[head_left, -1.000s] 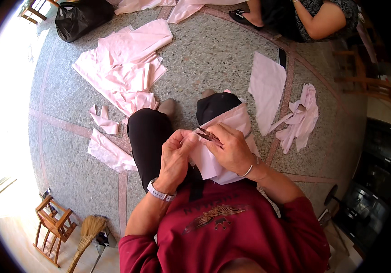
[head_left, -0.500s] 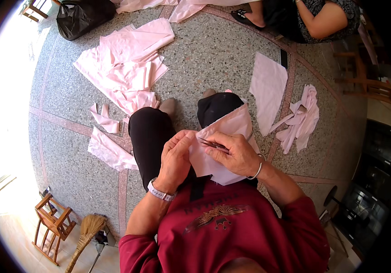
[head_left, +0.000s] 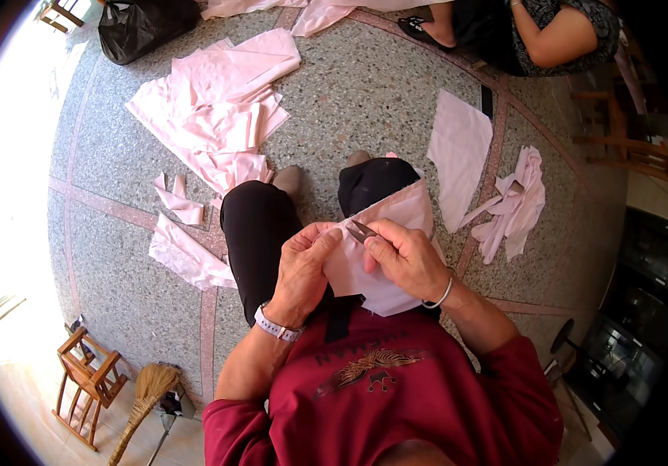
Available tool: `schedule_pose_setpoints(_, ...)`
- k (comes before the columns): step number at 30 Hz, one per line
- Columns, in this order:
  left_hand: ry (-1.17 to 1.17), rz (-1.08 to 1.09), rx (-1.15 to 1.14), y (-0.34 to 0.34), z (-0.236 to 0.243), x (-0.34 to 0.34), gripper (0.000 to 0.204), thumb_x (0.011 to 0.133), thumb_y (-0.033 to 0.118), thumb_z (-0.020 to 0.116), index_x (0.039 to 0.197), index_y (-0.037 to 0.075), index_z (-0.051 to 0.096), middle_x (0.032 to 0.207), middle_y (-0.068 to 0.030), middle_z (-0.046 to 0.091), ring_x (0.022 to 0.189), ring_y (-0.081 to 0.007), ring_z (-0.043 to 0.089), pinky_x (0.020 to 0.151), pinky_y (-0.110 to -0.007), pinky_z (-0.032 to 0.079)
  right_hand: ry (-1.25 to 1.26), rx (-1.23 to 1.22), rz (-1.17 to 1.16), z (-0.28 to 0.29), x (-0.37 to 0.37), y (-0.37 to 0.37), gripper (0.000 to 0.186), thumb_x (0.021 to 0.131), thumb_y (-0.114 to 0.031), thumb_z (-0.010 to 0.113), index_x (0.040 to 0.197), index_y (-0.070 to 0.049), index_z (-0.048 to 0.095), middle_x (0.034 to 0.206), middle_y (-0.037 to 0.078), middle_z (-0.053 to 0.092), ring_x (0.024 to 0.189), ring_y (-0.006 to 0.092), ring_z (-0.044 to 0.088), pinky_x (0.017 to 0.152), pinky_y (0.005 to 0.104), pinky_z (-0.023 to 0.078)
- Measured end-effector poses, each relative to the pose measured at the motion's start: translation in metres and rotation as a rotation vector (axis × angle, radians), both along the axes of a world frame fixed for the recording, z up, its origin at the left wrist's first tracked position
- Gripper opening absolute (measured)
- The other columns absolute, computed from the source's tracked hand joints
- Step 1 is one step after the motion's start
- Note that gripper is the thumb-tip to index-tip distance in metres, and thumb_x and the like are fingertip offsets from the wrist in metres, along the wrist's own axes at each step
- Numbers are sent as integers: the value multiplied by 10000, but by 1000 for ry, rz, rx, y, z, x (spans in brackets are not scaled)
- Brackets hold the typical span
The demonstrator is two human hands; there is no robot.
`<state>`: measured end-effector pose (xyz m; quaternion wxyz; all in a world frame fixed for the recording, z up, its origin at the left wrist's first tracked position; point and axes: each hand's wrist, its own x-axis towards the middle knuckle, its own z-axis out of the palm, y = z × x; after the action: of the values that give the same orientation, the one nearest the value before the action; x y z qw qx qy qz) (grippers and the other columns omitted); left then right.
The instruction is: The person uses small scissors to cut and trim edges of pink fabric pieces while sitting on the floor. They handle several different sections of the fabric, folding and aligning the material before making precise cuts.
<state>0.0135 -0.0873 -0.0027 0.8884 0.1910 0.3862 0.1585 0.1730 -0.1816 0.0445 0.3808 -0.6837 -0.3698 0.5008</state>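
A piece of pale pink cloth [head_left: 396, 208] lies over my lap, its frayed edge running up toward my right knee. My left hand [head_left: 303, 264] pinches the cloth's left edge between thumb and fingers. In my right hand [head_left: 408, 260] is a pair of small dark thread snips [head_left: 360, 231], with the blades slightly parted and pointing at the left fingertips. The blade tips are at the cloth edge beside my left thumb; whether they touch a thread is too small to tell. The grip end of the snips is hidden inside my right fingers.
Pink cloth is piled on the speckled floor [head_left: 217, 101] ahead left, with scraps [head_left: 186, 252] nearer. To the right lie a flat pink panel [head_left: 458, 155] and a crumpled heap [head_left: 516, 202]. A black bag [head_left: 144, 31], a small wooden chair [head_left: 89, 384], a broom [head_left: 147, 396] and another person [head_left: 551, 35] surround me.
My right hand has turned the snips, so their blades now show parted and closer to my left thumb. My left hand has shifted slightly to the right along the cloth.
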Motion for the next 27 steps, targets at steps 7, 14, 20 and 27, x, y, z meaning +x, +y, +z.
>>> schedule_pose_setpoints(7,-21,10,-13,0,-4,-2,139,936,109,609,985,-16,642,893,-54,682,764,-100,629,718,-239,509,-37,-11,25,-2,0,1,163,966,-131,514,918,15,569,632,94,617,555,162,584,548,330,450)
schedule_pose_setpoints(14,-3,9,1,-1,-4,-2,153,937,112,600,990,-26,642,907,-65,681,774,-108,628,728,-244,509,-49,-54,40,1,0,4,171,959,-135,509,918,20,567,633,101,620,554,181,593,550,340,454)
schedule_pose_setpoints(20,-16,5,-11,-1,-5,-3,158,942,116,596,992,-27,640,910,-68,680,780,-111,629,733,-249,511,-58,-37,53,0,1,3,170,954,-134,509,917,23,562,639,106,626,568,194,610,562,345,465)
schedule_pose_setpoints(27,-30,6,-17,-2,-5,-4,157,941,121,601,987,-22,644,906,-64,679,776,-109,625,733,-250,508,-64,-55,33,0,0,5,175,955,-140,511,899,17,564,642,109,628,572,193,614,564,347,467)
